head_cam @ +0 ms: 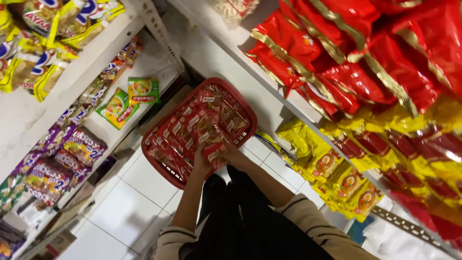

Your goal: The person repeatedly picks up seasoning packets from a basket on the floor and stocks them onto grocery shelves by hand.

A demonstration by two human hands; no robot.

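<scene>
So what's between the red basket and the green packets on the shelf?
Head view: only bare white shelf edge between the red basket and the green packets; nothing else lies there.

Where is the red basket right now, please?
In the head view, the red basket sits at centre frame on the white tiled floor, between the shelves, with both hands at its near edge.

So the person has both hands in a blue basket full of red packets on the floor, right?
Not quite: the basket is red, not blue. The head view shows its red rim and slotted wall. The rest holds: it sits on the white tiled floor, full of red packets, with the left hand and right hand both on the packets at its near edge.
</scene>
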